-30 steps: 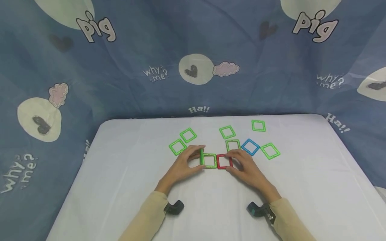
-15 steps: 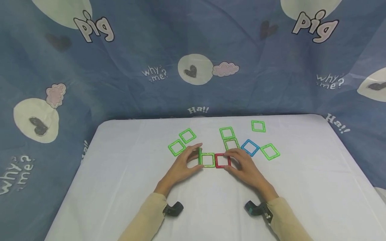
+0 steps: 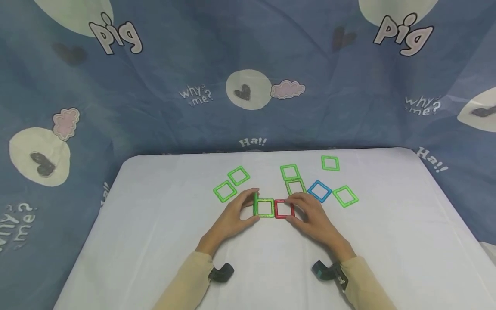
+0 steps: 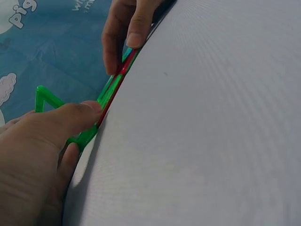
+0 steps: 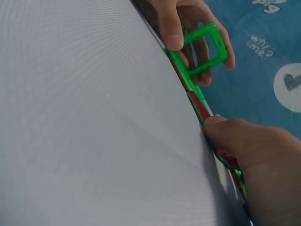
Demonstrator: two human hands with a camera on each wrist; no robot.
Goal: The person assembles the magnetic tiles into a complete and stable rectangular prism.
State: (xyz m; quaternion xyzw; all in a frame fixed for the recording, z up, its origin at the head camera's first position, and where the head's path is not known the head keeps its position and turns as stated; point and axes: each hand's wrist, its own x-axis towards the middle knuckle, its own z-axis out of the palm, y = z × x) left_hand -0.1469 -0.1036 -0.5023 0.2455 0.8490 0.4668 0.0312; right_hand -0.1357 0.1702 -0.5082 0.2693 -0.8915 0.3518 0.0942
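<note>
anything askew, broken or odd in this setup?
No visible damage or spills. One standout: the green frame in the left hand stands upright, while the others, like the blue frame, lie flat. Likely deliberate, since it's held.

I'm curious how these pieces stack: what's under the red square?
The right wrist view shows a green edge directly beneath the red square; the head view shows white cloth through its opening. The rest of that piece is hidden by the red square and right hand.
</note>
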